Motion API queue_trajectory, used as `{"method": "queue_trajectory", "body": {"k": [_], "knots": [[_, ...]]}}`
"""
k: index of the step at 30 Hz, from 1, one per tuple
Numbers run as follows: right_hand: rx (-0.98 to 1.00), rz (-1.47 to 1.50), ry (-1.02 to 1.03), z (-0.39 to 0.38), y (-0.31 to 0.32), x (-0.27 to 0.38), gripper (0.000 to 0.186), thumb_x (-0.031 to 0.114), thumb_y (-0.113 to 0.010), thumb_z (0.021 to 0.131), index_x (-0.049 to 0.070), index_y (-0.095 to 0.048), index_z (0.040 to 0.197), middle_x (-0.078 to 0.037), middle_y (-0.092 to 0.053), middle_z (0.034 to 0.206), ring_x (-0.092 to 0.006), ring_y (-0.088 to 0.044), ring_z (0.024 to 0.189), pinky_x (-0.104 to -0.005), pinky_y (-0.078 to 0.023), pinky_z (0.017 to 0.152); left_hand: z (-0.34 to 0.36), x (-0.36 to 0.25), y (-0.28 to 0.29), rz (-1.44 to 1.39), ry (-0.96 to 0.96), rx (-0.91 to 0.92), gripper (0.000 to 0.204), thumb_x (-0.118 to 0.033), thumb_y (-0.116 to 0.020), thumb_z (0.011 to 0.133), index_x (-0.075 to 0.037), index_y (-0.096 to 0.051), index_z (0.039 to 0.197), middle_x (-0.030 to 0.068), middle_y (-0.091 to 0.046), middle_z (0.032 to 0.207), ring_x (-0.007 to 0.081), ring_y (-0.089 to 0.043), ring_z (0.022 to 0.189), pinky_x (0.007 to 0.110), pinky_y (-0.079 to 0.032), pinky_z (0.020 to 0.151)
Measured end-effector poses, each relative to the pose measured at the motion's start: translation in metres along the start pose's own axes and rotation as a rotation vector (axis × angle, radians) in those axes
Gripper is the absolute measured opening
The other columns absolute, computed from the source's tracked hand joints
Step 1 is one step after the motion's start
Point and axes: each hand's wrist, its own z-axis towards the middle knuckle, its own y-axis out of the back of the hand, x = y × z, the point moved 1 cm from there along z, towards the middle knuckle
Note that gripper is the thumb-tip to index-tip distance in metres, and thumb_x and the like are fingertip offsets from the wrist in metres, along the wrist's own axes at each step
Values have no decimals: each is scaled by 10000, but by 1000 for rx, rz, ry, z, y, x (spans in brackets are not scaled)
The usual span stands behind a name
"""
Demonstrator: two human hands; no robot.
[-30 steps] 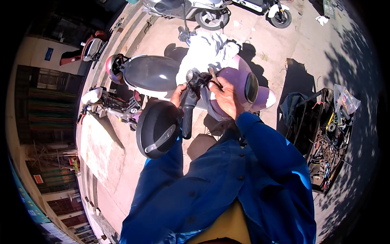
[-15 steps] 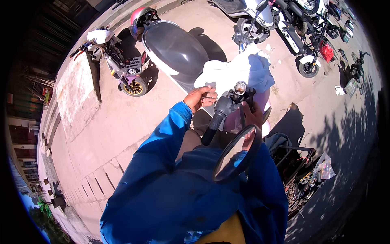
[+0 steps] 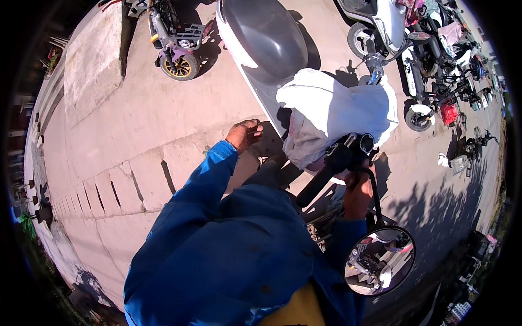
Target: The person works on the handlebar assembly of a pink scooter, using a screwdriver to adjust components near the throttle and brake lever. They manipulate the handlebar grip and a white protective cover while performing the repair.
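As the round mirror [image 3: 380,262] juts nearest, the right hand [image 3: 359,190] is at its stem [image 3: 376,202] by the handlebar [image 3: 316,186] — grip unclear, mirror work seemingly on, steadiness wanted next — the left hand [image 3: 244,135] loosely curled, apparently empty, near white cloth [image 3: 342,106].

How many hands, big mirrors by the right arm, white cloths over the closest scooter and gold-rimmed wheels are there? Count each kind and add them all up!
Hands: 2 (left hand, right hand)
Big mirror: 1
White cloth: 1
Gold-rimmed wheel: 1
Total: 5
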Motion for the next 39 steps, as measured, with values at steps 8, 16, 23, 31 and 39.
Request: {"method": "queue_trajectory", "body": {"k": [8,16,23,31,39], "knots": [[-321,88,-17,-8,2,-14,153,206,-582,1076,67,-645,1076,-51,-665,864,-85,-414,545,-251,-346,503,-18,46,52,-91,11,30,445,-257,-724,955,-42,-604,1326,111,-675,1198,292,-640,1117,437,-510,987],[-244,295,163,-49,42,-66,329,345,-486,1071,70,-591,1219,-138,-667,1019,-177,-576,668,-288,-432,531,-23,56,19,139,11,273,391,-262,-666,1014,-57,-590,1338,112,-679,1202,257,-668,1056,388,-557,903],[-371,308,106,-138,47,-76,194,119,-637,1036,38,-677,1208,-27,-635,817,-65,-396,544,-247,-303,498,-47,27,-72,304,-27,401,476,-304,-653,1025,-96,-518,1431,124,-665,1293,250,-669,1089,390,-552,919],[-588,447,-21,-234,94,-106,262,243,-584,1067,35,-656,1209,-2,-591,763,-84,-457,610,-238,-364,552,-8,-8,-113,256,-69,510,442,-390,-623,1020,-112,-591,1362,78,-692,1179,167,-685,904,282,-512,664],[-1354,249,55,-368,209,-178,386,-10,-481,919,-63,-606,1281,-129,-699,955,-143,-520,555,-298,-424,490,9,-26,-117,416,-1,515,568,-415,-672,995,-181,-501,1483,74,-593,1331,152,-611,872,267,-484,707]]}}
